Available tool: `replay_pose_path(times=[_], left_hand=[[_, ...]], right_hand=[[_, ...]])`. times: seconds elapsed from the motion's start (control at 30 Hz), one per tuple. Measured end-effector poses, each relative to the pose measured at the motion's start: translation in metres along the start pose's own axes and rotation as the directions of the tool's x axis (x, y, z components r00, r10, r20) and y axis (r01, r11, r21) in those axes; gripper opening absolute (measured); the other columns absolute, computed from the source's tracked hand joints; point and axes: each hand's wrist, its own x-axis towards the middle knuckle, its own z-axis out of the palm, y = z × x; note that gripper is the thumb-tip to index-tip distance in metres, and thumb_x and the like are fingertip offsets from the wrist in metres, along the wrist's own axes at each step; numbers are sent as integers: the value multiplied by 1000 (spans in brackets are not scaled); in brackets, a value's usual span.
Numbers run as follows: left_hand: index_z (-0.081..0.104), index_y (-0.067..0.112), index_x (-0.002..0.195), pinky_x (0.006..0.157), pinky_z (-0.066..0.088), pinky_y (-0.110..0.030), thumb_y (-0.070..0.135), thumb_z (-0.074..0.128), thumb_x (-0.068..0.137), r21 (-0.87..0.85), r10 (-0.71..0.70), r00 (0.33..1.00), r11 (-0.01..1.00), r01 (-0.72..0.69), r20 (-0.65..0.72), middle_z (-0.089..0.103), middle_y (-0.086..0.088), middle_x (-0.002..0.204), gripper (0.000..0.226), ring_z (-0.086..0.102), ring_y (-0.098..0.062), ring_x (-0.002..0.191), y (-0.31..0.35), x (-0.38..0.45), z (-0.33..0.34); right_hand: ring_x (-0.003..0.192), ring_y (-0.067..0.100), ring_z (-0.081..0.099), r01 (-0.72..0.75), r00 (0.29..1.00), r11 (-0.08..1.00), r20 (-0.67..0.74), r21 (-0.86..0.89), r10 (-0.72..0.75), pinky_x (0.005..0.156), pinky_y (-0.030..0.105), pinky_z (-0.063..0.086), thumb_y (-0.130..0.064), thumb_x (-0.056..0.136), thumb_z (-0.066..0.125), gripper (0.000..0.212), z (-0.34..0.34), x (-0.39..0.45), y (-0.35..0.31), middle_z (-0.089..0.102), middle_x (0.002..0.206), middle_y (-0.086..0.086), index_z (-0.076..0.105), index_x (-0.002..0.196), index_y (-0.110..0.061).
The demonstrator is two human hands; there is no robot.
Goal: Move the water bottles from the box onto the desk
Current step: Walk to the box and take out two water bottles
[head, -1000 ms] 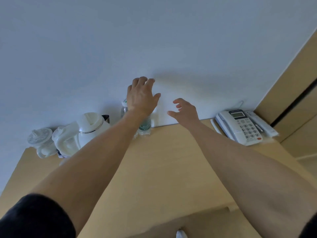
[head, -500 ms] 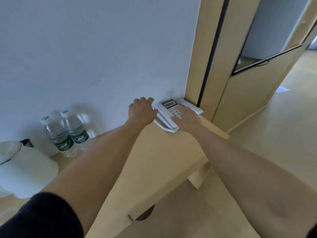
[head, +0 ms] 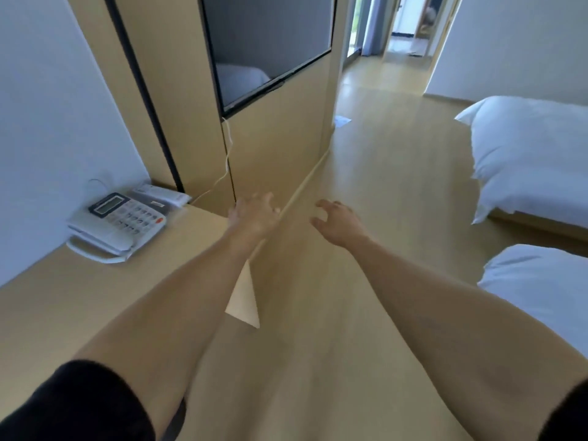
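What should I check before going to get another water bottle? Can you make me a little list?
1. Left hand empty: ok, holds nothing.
2. Right hand empty: ok, fingers loosely curled, nothing in them.
3. Room on the desk: ok, bare wood in front of the telephone.
4. Box in sight: not ok, it is not in view.
5. Bottles in sight: not ok, none in view.
6. Floor ahead free: ok nearby; a small pale scrap lies further off.
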Motion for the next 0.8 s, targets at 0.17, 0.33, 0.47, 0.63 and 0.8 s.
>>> replay_pose_path(times=[0.17,0.33,0.47,0.63,0.8], left_hand=[[45,24,146,109,37,-44,42,46,101,-29,155,986,988,-154,53,48,-8,149,49,42,-31,137,89,32,36],[45,23,147,113,38,-42,46,49,100,8,298,947,954,-301,121,49,-11,149,53,46,-34,136,148,76,60],[40,32,149,113,36,-40,53,47,97,67,350,922,929,-365,168,46,-5,153,57,45,-32,137,178,121,78],[40,34,148,110,35,-41,55,49,95,42,399,893,909,-415,209,46,-6,151,58,45,-32,137,208,196,91],[37,34,150,110,35,-41,55,47,96,61,418,875,894,-444,245,43,-6,153,59,43,-32,138,232,276,79]], right_hand=[[134,31,46,-183,982,983,-50,1,183,109,41,41,-46,97,54,54,-34,-11,85,50,145,11,45,146,-24],[136,30,44,-326,943,945,-69,8,326,110,45,39,-50,97,51,56,-54,1,138,48,148,9,43,147,-25],[135,29,45,-410,909,912,-77,4,409,110,43,39,-53,97,50,57,-65,31,168,48,148,9,42,147,-27],[138,26,42,-495,867,869,-58,21,495,113,41,36,-52,98,49,58,-80,90,197,43,151,9,40,149,-26],[134,22,47,-563,821,823,-62,77,567,109,41,41,-51,97,51,57,-104,152,210,44,151,2,42,148,-29]])
